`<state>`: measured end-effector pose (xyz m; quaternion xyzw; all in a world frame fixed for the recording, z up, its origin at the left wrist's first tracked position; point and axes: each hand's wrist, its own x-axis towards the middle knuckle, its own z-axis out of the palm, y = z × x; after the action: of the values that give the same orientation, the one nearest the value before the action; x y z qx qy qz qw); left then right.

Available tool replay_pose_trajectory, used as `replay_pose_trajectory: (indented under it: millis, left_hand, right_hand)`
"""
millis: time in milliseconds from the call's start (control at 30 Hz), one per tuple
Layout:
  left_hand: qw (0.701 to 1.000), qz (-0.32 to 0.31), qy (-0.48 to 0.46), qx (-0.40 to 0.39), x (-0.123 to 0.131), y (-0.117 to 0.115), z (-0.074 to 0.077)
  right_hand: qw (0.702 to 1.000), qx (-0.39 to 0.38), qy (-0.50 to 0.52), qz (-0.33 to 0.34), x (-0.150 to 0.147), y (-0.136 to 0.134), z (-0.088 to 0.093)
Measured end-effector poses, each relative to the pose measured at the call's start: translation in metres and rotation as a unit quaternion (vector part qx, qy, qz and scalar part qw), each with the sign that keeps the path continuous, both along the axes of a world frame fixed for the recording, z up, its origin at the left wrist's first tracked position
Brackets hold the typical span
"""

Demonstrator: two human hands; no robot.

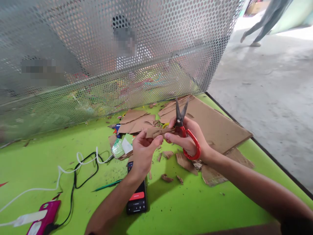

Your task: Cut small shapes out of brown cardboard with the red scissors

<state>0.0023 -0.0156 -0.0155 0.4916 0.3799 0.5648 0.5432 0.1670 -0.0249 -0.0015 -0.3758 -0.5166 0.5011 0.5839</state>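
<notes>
L hand (pixel 143 150) pinches one end of the cardboard strip (pixel 157 131) btwn thumb & fingers; R hand (pixel 190 137) nips the other end w/ thumb & fingertips while also holding the red-handled scissors (pixel 179 122). So the strip's up in front of me, above the surface (pixel 176 202), prob. gripped both ends to keep it steady. Scissors sit in my R palm, blades parted & pointing away, prob. so thumb & fingertips stay free w/out putting them down. Big cardboard sheet (pixel 207 120) lies far R, likely out of the way but within reach; scraps (pixel 167 178) scattered nearer me.

Hard to see: my L forearm covers part of the phone (pixel 137 205), so most of its screen's hidden. Yellow thing (pixel 165 125) behind the strip is mostly blocked, can't tell what it is. Magenta item (pixel 52 209) w/ plugs is cut off at bottom L. Stuff behind the perforated panel (pixel 151 26) is blurry; person at top R (pixel 266 23) shows legs only.
</notes>
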Motion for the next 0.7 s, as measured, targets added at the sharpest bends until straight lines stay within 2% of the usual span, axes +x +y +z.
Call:
replay_pose_trajectory:
  millis: [233, 400, 567, 700]
  left_hand:
    - [0.999, 0.017, 0.005, 0.036, 0.0, 0.002, -0.005]
    - [0.996, 0.043, 0.042, 0.06, 0.0, 0.003, -0.009]
    - [0.994, 0.053, 0.061, 0.071, 0.0, 0.002, -0.006]
    - [0.994, 0.05, 0.06, 0.072, 0.001, 0.0, -0.004]
  right_hand:
    - [1.0, -0.022, 0.017, 0.008, -0.002, -0.002, -0.002]
    - [0.996, -0.057, 0.054, 0.031, -0.006, -0.001, -0.002]
    - [0.992, -0.059, 0.098, 0.053, -0.009, -0.001, -0.006]
    - [0.993, -0.053, 0.097, 0.036, -0.011, -0.003, -0.009]
